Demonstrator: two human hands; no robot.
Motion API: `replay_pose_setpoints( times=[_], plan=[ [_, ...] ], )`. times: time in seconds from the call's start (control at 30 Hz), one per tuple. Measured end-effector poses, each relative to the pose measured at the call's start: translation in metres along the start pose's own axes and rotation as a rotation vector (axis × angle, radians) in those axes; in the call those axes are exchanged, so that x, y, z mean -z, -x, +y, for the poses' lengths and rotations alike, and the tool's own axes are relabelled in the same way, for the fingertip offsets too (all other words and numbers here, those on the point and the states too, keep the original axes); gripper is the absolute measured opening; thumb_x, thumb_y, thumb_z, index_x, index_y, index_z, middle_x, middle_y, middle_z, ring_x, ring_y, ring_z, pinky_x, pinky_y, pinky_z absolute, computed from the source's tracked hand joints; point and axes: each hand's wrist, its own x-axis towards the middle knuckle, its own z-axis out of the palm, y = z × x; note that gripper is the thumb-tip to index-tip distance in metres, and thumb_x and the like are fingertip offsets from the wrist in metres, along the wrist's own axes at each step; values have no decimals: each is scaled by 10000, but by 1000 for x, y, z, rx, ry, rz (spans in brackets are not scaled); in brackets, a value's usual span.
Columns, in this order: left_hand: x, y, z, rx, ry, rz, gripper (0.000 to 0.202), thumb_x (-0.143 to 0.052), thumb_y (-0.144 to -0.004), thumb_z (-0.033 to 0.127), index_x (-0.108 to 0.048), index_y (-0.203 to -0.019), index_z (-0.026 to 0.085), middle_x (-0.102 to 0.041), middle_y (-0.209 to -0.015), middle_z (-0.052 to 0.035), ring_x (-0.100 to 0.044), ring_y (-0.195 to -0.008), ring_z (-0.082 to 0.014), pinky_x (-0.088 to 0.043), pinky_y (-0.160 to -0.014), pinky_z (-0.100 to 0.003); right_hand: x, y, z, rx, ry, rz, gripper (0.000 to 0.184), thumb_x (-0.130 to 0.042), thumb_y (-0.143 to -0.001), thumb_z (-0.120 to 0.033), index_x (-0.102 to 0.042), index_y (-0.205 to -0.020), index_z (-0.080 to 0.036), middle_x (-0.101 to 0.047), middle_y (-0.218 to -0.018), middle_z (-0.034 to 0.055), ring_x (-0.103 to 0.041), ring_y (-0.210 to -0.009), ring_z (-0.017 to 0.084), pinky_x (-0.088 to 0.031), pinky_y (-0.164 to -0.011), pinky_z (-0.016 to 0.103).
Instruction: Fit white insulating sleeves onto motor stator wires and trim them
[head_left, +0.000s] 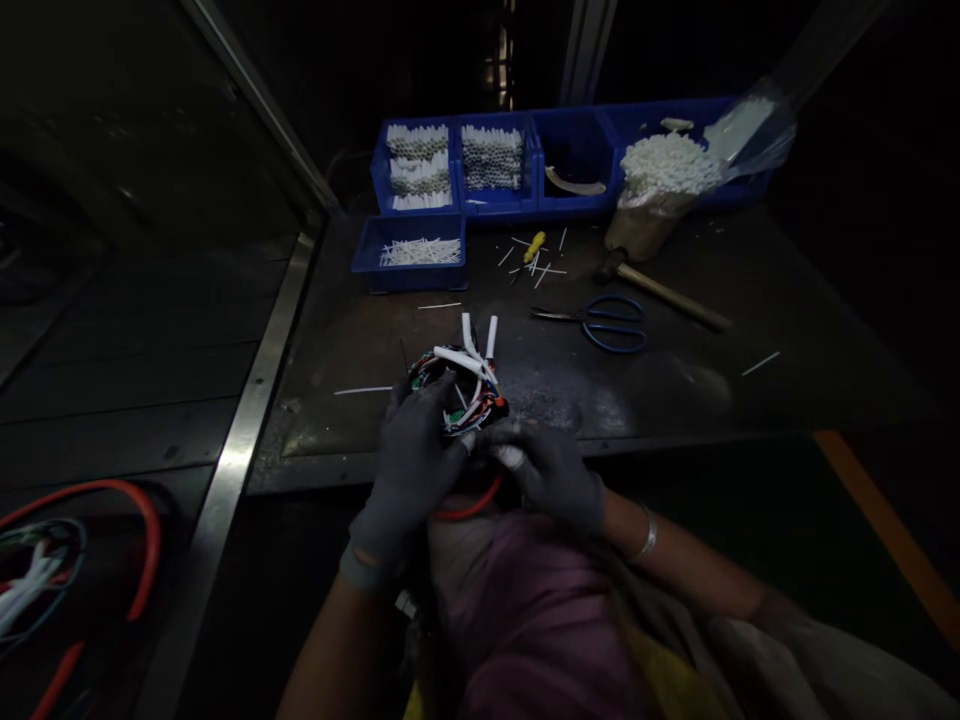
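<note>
At the table's front edge lies a round wire bundle (466, 390) of thin coloured wires, with several white sleeves (459, 357) standing out of it. My left hand (415, 445), in a grey glove, is closed around the bundle's left and lower side. Also gloved, my right hand (551, 472) has its fingers curled together by the lower right of the bundle; what they pinch is hidden. A red-orange cable (474, 507) curves below both hands, over my lap. One thin white tube (363, 390) rests left of the bundle.
Blue bins (459, 208) with stacked white tubes line the back, and a blue tray (371, 262) holds thin ones. Scissors (615, 325), a hammer (671, 292), a yellow-handled screwdriver (535, 246) and a bag of white tubes (667, 165) lie on the table. Another red cable (152, 540) is at left.
</note>
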Motion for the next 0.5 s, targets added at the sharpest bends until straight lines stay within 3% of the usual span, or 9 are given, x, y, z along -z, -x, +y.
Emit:
replay_pose_setpoints(
  times=[0.1,0.23,0.5],
  plan=[
    [1,5,-1,85,109,53,593,-678,-895,308,-511,-1454,199,-674,-1382,-120,-612,-1310,-298,-459,-1138,-504,-4,-14,4,-127,-141,85,157,-584,-1010,-322,-710,-1059,-243,-766,-978,40,-722,-907,197,-570,-828,339],
    [1,7,-1,47,205,51,268,-647,-942,295,-698,-1199,238,-751,-1230,-65,-679,-1192,-247,-496,-1098,-470,-6,-18,6,-246,-184,92,173,-679,-954,-361,-710,-1071,-238,-761,-1011,35,-712,-911,193,-563,-821,332],
    [2,6,1,-23,204,76,213,-613,-961,264,-728,-1133,219,-763,-1180,-79,-687,-1167,-242,-490,-1101,-487,-6,-19,2,-164,-35,62,100,-672,-956,-339,-694,-986,-247,-758,-956,34,-707,-879,198,-554,-808,339]
  ],
)
